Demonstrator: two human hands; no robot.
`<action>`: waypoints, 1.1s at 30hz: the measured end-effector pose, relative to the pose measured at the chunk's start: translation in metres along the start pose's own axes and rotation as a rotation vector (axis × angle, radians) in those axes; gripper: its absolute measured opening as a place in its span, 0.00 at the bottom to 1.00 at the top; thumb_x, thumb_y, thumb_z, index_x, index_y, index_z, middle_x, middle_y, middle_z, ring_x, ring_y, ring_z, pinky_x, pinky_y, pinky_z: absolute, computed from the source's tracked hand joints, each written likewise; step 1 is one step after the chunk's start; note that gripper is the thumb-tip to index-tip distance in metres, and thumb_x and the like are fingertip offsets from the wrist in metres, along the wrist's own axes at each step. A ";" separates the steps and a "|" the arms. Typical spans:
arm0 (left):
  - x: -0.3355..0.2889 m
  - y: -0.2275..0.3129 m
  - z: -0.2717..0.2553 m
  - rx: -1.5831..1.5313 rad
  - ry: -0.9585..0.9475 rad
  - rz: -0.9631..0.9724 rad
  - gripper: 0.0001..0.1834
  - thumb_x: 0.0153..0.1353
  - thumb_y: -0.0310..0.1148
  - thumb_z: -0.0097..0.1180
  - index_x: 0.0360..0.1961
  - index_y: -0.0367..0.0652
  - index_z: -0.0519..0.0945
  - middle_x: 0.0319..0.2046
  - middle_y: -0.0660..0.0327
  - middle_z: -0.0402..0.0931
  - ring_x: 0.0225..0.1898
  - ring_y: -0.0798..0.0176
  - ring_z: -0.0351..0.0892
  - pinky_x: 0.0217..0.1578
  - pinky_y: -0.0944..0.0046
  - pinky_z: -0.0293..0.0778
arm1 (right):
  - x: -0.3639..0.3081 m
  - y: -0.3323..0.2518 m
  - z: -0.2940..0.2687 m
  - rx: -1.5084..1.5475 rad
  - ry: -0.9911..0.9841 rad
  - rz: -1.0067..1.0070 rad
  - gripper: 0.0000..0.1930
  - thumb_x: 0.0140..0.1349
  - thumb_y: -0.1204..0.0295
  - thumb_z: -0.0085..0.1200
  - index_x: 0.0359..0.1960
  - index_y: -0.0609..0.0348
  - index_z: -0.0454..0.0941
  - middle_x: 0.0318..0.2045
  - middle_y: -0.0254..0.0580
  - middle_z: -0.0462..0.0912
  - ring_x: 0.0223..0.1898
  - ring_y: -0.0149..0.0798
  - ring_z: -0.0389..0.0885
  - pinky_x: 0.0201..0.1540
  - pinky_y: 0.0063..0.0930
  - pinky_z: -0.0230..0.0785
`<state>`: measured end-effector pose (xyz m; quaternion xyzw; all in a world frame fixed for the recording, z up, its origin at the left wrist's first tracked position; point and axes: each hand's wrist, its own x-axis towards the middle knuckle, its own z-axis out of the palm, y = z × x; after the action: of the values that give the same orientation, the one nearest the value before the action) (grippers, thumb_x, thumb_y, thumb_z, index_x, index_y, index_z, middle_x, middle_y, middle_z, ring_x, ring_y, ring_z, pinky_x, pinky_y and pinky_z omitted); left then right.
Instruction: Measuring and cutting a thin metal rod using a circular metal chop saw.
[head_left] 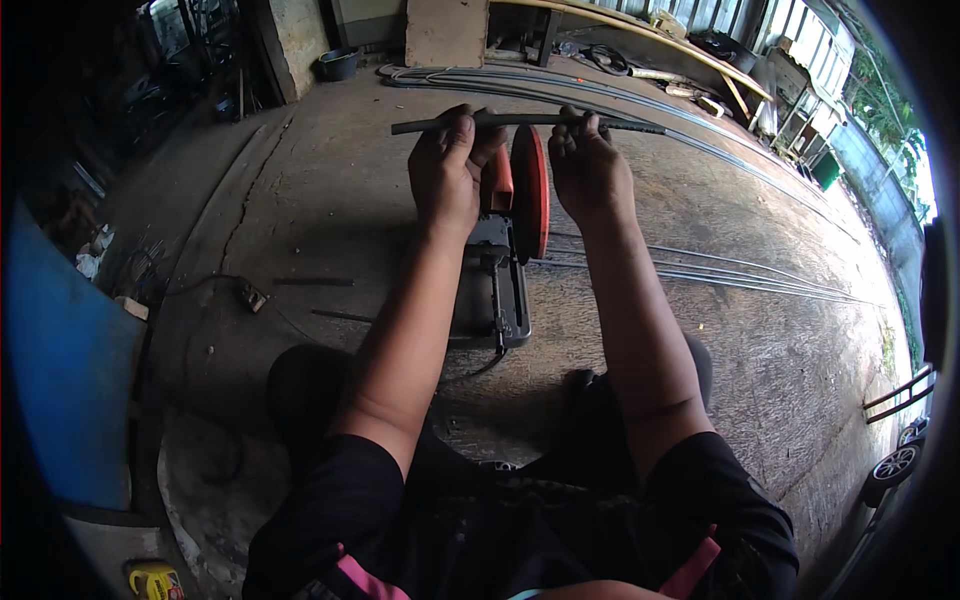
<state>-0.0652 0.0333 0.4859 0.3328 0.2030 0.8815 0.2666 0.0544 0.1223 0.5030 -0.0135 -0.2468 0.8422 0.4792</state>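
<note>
Both my hands hold a short dark metal rod (530,119) level in front of me, above a cut-off saw. My left hand (448,175) is closed round the rod's left part, and its left end sticks out past the fingers. Farther along, my right hand (592,170) pinches the rod, whose rough-looking right end reaches beyond the hand. Below and between my hands stands the cut-off saw (490,240), with a red round disc or guard (535,195) and a dark base. My left hand and forearm hide part of the saw.
Long metal rods (720,275) lie on the floor to the saw's right, and more long rods (480,78) farther back. Two short rod pieces (315,282) lie left of the saw near a cable. A blue panel (70,360) stands at the left, a black bucket (338,65) behind.
</note>
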 end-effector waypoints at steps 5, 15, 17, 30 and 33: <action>-0.001 0.002 -0.007 0.012 0.021 0.023 0.14 0.65 0.29 0.48 0.49 0.32 0.70 0.46 0.48 0.74 0.48 0.56 0.76 0.47 0.59 0.79 | -0.001 0.013 0.008 -0.021 0.035 -0.027 0.07 0.68 0.72 0.44 0.44 0.60 0.65 0.39 0.47 0.75 0.35 0.35 0.73 0.42 0.28 0.70; -0.002 0.023 -0.003 -0.319 -0.061 0.023 0.44 0.60 0.62 0.32 0.60 0.28 0.58 0.60 0.40 0.61 0.65 0.43 0.56 0.65 0.48 0.52 | 0.001 0.010 -0.008 -0.335 -0.045 -0.093 0.06 0.67 0.75 0.46 0.38 0.67 0.67 0.36 0.46 0.73 0.37 0.38 0.74 0.43 0.30 0.73; 0.001 0.035 -0.007 -0.400 -0.059 0.065 0.45 0.61 0.62 0.32 0.61 0.27 0.57 0.61 0.40 0.60 0.65 0.43 0.55 0.66 0.48 0.51 | 0.001 0.010 -0.007 -0.377 -0.042 -0.097 0.06 0.67 0.76 0.46 0.39 0.68 0.67 0.37 0.47 0.73 0.37 0.38 0.74 0.43 0.30 0.73; 0.000 0.068 0.007 -0.594 -0.200 0.163 0.48 0.60 0.66 0.32 0.62 0.28 0.55 0.63 0.39 0.56 0.67 0.43 0.52 0.68 0.47 0.47 | -0.018 0.012 0.015 -0.148 -0.048 -0.017 0.09 0.66 0.82 0.40 0.47 0.64 0.64 0.48 0.57 0.70 0.47 0.40 0.71 0.54 0.36 0.66; 0.000 0.070 0.007 -0.618 -0.213 0.150 0.49 0.60 0.67 0.31 0.63 0.28 0.53 0.62 0.39 0.56 0.67 0.42 0.52 0.68 0.46 0.47 | -0.017 0.013 0.014 -0.142 -0.073 0.008 0.10 0.66 0.83 0.39 0.48 0.63 0.63 0.50 0.59 0.69 0.49 0.41 0.71 0.55 0.36 0.66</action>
<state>-0.0836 -0.0203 0.5284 0.3405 -0.1281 0.8787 0.3092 0.0498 0.0974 0.5061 -0.0176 -0.3230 0.8245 0.4643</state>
